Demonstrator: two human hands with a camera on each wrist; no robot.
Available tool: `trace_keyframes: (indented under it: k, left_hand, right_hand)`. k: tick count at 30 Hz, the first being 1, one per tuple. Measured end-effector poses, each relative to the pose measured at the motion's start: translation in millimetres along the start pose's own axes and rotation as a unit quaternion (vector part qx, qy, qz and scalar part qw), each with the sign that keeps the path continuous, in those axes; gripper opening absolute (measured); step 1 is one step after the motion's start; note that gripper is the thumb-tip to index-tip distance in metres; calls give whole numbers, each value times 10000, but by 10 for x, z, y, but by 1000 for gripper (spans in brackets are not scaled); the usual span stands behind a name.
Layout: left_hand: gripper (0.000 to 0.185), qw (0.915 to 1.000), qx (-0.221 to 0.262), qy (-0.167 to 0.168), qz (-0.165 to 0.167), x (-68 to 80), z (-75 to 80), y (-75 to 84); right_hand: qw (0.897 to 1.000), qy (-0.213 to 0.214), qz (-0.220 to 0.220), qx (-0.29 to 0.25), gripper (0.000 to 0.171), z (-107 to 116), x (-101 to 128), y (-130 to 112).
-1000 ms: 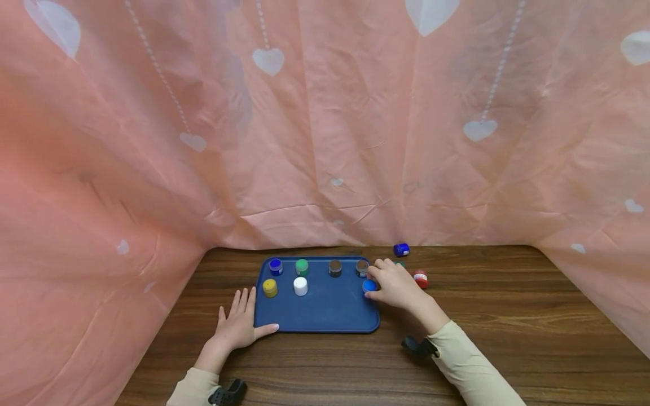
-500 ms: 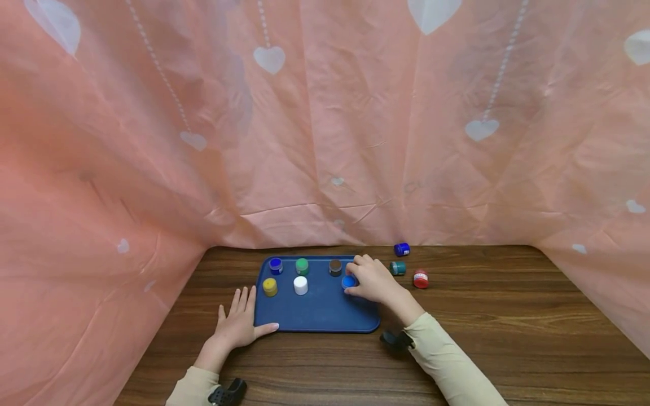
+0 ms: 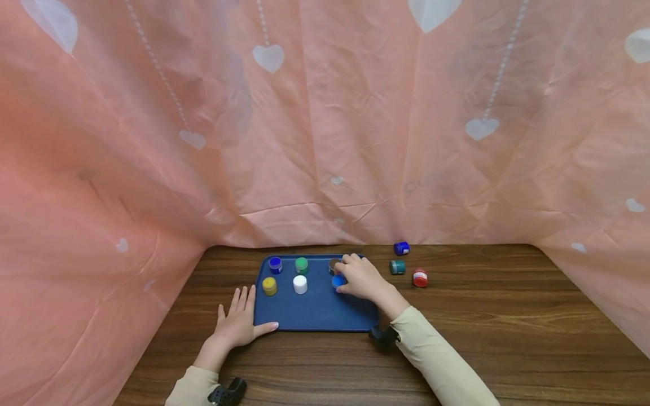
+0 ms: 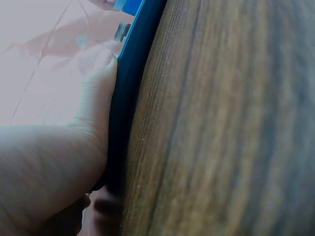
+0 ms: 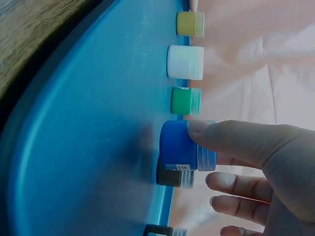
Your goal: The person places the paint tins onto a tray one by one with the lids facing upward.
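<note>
A dark blue tray lies on the wooden table. My right hand pinches a light blue paint jar standing on the tray just in front of a brown jar. In the right wrist view the thumb lies on the light blue paint jar, with the other fingers spread beside it. My left hand lies flat on the table, its thumb against the tray's near left edge.
On the tray stand a dark blue jar, a green jar, a yellow jar and a white jar. On the table right of the tray lie a blue jar, a teal jar and a red jar. Pink cloth walls surround the table.
My right hand has moved the light blue jar leftward over the tray, from its right edge to near the brown jar. The left hand has stayed put.
</note>
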State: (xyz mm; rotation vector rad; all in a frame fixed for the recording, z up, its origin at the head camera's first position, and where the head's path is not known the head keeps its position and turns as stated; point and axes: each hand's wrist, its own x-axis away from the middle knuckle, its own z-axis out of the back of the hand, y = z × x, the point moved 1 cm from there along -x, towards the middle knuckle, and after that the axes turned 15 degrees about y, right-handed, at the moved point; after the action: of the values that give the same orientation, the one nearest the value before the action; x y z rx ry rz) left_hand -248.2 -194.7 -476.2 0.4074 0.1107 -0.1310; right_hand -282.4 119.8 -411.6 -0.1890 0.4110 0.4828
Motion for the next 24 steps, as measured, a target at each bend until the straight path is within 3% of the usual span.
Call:
trace_keyframes:
  k: [10,24]
  left_hand:
    - [126,9999,64,141,-19,-31,-67,-42]
    - [127,9998,71,179,-54,-39,-89,-64]
  right_hand:
    - [9998,-192,96,1,36,-68,-63,-37]
    - [9999,-139,79,-4,34,-105,-70,-28]
